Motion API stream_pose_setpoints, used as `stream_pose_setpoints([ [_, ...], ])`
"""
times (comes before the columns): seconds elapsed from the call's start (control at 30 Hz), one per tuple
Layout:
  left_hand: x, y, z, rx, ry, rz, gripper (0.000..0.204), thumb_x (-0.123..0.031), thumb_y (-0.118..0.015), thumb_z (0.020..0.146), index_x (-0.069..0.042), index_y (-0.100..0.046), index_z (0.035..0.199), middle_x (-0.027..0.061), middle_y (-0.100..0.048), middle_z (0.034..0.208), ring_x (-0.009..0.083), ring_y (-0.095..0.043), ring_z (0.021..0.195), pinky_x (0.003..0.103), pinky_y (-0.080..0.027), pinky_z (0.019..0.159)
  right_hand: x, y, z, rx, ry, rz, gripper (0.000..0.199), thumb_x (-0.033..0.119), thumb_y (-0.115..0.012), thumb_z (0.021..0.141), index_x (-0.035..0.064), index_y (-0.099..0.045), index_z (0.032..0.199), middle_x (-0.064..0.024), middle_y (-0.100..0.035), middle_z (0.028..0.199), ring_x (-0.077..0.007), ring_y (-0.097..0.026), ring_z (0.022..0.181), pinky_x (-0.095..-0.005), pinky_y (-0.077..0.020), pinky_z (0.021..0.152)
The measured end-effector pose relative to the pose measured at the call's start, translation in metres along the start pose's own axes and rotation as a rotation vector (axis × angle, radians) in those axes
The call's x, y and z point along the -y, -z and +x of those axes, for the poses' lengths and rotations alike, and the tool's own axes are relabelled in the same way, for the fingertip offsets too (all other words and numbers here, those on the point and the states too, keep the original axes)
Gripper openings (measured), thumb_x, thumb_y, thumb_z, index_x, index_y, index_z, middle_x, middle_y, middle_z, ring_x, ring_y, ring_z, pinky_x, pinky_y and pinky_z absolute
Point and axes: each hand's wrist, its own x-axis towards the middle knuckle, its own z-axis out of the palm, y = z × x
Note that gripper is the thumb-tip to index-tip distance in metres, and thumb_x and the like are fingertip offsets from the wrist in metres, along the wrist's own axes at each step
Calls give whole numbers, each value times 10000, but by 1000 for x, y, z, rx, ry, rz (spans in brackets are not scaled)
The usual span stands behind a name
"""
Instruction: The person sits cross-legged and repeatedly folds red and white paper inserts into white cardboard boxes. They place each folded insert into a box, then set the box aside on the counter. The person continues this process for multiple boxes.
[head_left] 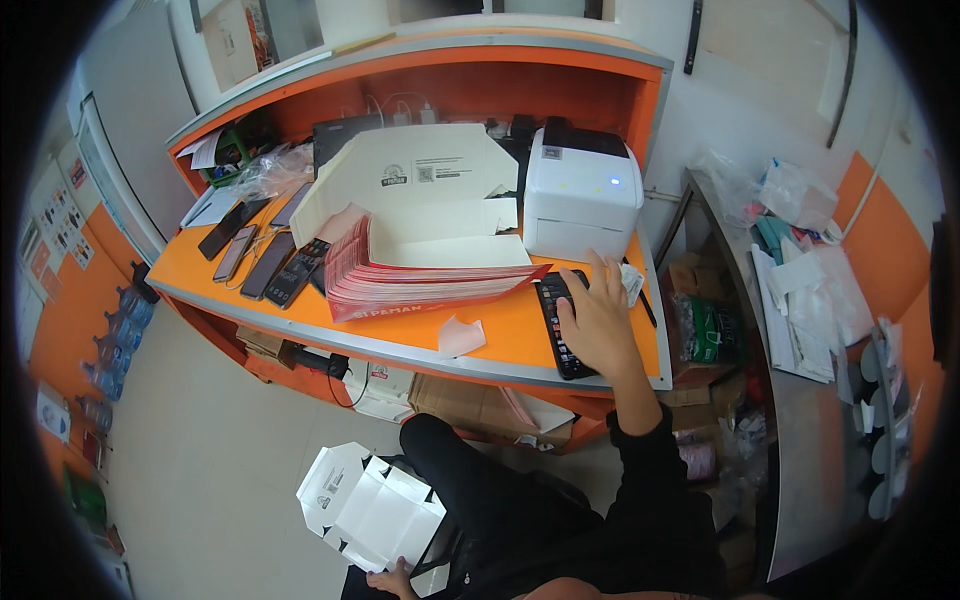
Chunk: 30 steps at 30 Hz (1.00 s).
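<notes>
My left hand grips the lower edge of a small unfolded white cardboard box, which leans against my left leg with its lid hanging open. Above the front right of the orange desk, my right hand has its fingers spread beside a black phone; whether it touches the phone I cannot tell. Left of that hand, a thick stack of red printed cards or sleeves stands in a larger open white box. A white label printer, with a blue light on, sits just behind my right hand.
Several phones and plastic bags lie at the desk's left. A pink paper scrap rests near its front edge. To the right, a metal table holds papers and plastic. Flattened cardboard fills the shelf below.
</notes>
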Motion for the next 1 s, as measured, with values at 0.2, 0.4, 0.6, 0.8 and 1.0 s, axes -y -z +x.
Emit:
stream_pose_setpoints([
  [0.2,12,3,-3,8,22,-51,961,-300,-822,619,38,-259,1321,213,-274,1389,365,-318,1299,448,-267,1080,69,20,-51,669,370,957,382,245,-567,894,-14,-539,1173,-158,-585,1069,-250,-557,990,-359,-440,874],
  [0.4,-10,-4,-15,-130,-117,76,919,-283,-835,591,2,-283,1269,191,-322,1298,370,-369,1227,451,-297,1048,201,-217,-200,1810,377,1231,332,335,-523,920,49,-582,1077,-77,-647,898,-152,-597,820,-313,-479,740],
  [0.6,9,-16,-30,-307,-17,-50,986,-327,-816,557,18,-260,1294,205,-326,1263,375,-390,1152,466,-342,974,306,-286,-335,1407,951,733,464,266,-568,843,56,-455,1242,-229,-485,1225,-383,-489,1126,-469,-427,903],
  [0.8,70,-20,-24,-23,-101,-333,802,-243,-753,650,91,-338,1248,289,-381,1195,425,-400,1104,462,-341,971,349,-299,-373,1362,846,431,763,590,-555,798,16,-421,1282,-215,-527,1210,-382,-537,1093,-519,-442,873],
  [1.0,49,-11,-57,-33,-208,-387,773,-212,-673,761,117,-281,1341,334,-296,1345,459,-316,1242,441,-275,1054,350,-292,-367,1290,702,329,702,578,-651,712,26,-529,1127,-154,-603,1084,-316,-592,1031,-481,-471,836],
])
